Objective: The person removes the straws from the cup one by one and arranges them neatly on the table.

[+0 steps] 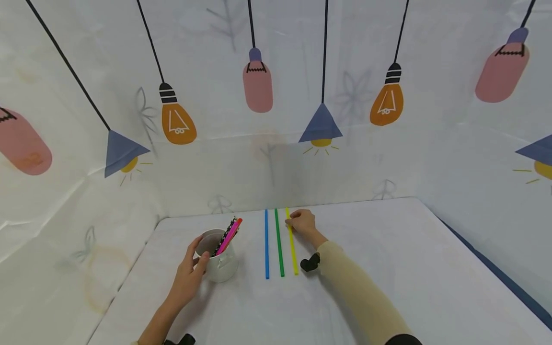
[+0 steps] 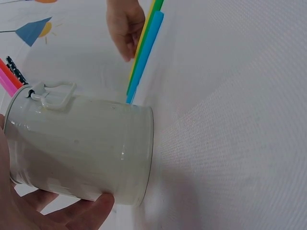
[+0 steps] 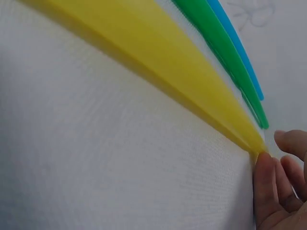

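Observation:
A cream cup (image 1: 221, 268) with a small side handle stands at left of centre on the table. My left hand (image 1: 190, 273) grips it, thumb and fingers spread around its near-left side. Inside lean several thin sticks (image 1: 227, 237), pink, orange and black with white dots. Three long thin sticks lie side by side to its right: blue (image 1: 267, 249), green (image 1: 279, 247) and yellow (image 1: 293, 249). My right hand (image 1: 303, 223) is at the far part of the yellow stick, fingertips touching its edge. In the right wrist view the thumb (image 3: 290, 143) stands apart from the fingers.
The white-covered table (image 1: 409, 268) meets a wall sheet (image 1: 284, 167) printed with lamps and bulbs just behind the sticks' far ends. A dark blue strip (image 1: 496, 268) runs along the table's right side. Black bands sit on both wrists.

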A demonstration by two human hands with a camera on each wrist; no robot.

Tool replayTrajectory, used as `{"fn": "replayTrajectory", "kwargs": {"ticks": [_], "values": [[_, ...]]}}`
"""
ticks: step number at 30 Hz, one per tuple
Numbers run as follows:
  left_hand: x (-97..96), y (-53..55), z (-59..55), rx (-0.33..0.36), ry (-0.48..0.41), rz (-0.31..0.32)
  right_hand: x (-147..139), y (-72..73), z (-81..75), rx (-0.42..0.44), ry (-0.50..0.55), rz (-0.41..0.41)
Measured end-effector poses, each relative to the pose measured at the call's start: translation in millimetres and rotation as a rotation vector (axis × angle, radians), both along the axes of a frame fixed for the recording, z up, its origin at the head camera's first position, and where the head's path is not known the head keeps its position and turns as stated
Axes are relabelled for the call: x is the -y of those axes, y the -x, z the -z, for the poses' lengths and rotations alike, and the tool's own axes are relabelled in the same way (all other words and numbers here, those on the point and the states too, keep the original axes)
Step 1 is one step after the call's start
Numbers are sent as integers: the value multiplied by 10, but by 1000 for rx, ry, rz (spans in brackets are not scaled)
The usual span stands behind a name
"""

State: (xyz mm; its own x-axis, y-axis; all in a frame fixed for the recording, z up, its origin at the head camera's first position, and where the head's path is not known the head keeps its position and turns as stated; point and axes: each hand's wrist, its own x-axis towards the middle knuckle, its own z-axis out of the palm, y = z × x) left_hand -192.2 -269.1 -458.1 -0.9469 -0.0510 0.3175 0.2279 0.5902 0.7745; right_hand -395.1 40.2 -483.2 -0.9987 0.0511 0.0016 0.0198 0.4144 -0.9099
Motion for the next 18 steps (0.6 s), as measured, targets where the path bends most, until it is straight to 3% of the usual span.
{"fn": "replayTrajectory", "kwargs": {"ticks": [5,9,18], "values": [[-10,16,-26,-13,-2,15,-7,-36,-81,-56,57,-28],[-9,43,-38,-24,-2,22,53,-136,-291,-126,150,-134],[7,3,2,-14,6,10,353,-727,-790,-216,204,-441]]}}
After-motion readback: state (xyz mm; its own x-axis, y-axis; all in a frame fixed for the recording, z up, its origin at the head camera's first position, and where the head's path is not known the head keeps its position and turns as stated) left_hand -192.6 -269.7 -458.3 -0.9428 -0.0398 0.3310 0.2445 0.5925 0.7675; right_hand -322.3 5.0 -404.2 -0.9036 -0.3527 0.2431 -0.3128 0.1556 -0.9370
